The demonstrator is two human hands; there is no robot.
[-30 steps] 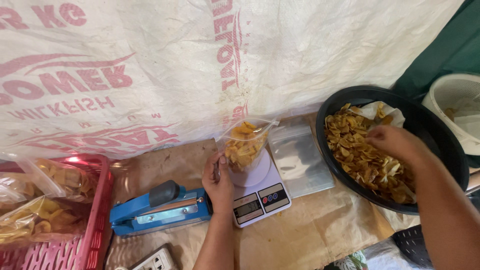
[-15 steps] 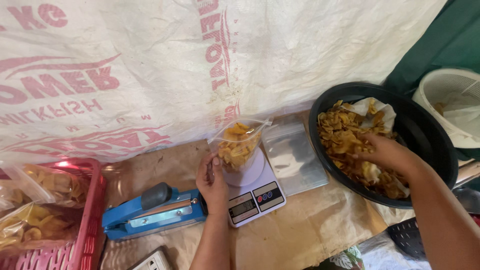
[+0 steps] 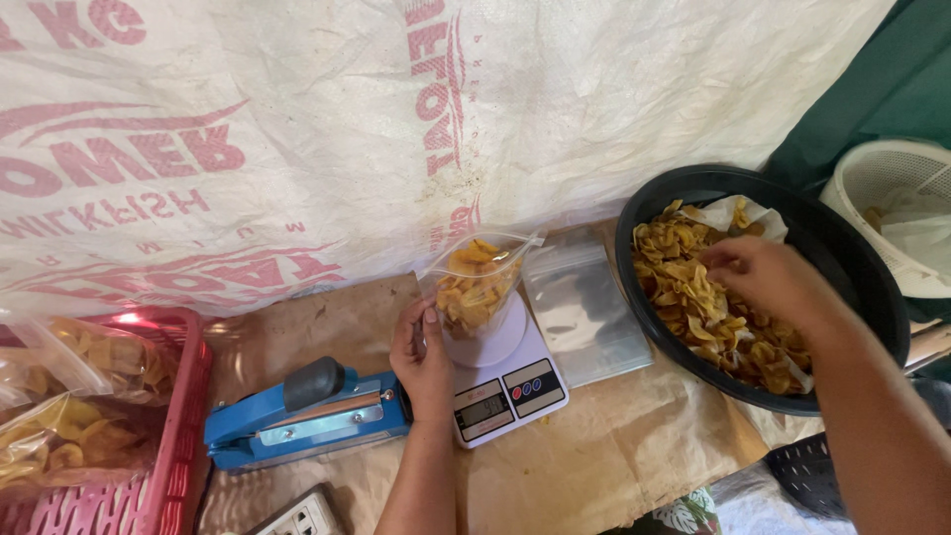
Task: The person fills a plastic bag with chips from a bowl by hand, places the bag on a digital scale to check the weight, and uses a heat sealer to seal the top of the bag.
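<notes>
Red basket [image 3: 183, 426] of filled bags far left; blue sealer [image 3: 297, 416] beside it. Left hand [image 3: 424, 362] grips the open chip bag [image 3: 474, 287] standing on the scale [image 3: 510, 381]. Right hand [image 3: 763, 277], fingers curled, rests on chips in the black bowl [image 3: 852, 258].

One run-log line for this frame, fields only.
left hand: steadies clear bag of chips on kitchen scale | right hand: in black basin, on chips | blue heat sealer: beside scale
</notes>
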